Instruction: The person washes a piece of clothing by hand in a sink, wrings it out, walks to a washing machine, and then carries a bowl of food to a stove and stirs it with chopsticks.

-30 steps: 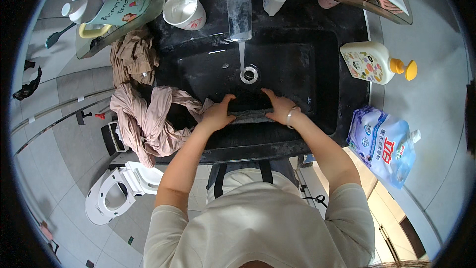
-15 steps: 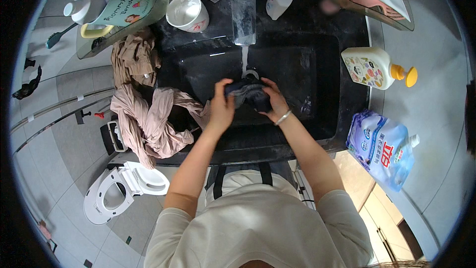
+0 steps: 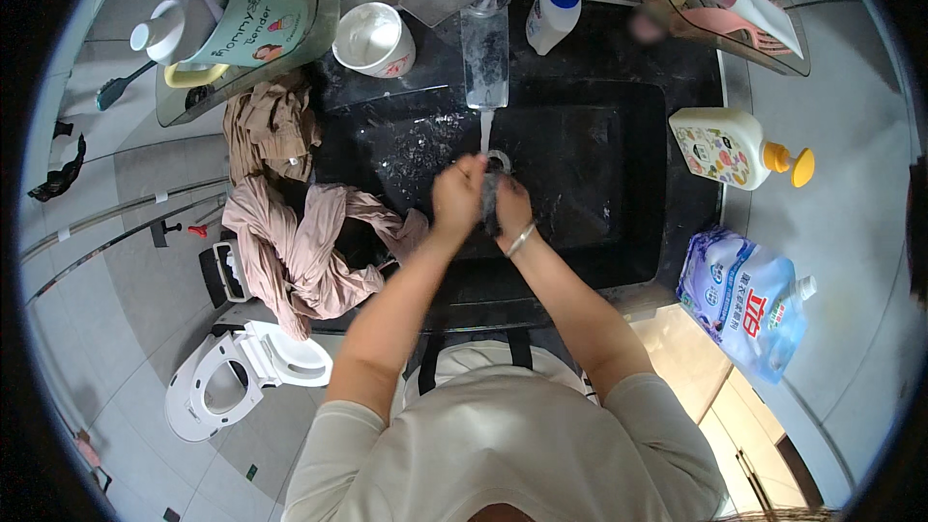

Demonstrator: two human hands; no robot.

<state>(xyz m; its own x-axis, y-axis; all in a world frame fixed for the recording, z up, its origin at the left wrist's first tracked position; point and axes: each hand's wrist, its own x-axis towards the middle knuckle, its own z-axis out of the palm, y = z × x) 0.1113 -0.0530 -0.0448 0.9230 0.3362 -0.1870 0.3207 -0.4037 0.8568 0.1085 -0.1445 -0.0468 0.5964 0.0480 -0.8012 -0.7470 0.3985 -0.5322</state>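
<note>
A small dark cloth (image 3: 490, 203) is bunched between my two hands, just below the tap's stream of water (image 3: 486, 130). My left hand (image 3: 456, 197) is closed on it from the left, its knuckles close to the water. My right hand (image 3: 513, 207), below a silver bangle (image 3: 520, 238) on the wrist, grips the cloth from the right. Both hands are a little blurred, and most of the cloth is hidden in them. They are over the black sink (image 3: 643, 184), in front of the drain. Above it is the wide, flat tap (image 3: 485, 63).
A pink garment (image 3: 314, 261) and a brown one (image 3: 271, 130) lie on the sink's left edge. A white tub (image 3: 375, 43) and a blue-topped bottle (image 3: 559, 14) flank the tap. On the right are a yellow-pump bottle (image 3: 720, 147) and a purple-blue pouch (image 3: 739, 300).
My hands have come together, squeezing the cloth that was spread between them into a narrow bunch. Splashes now show on the sink's left side.
</note>
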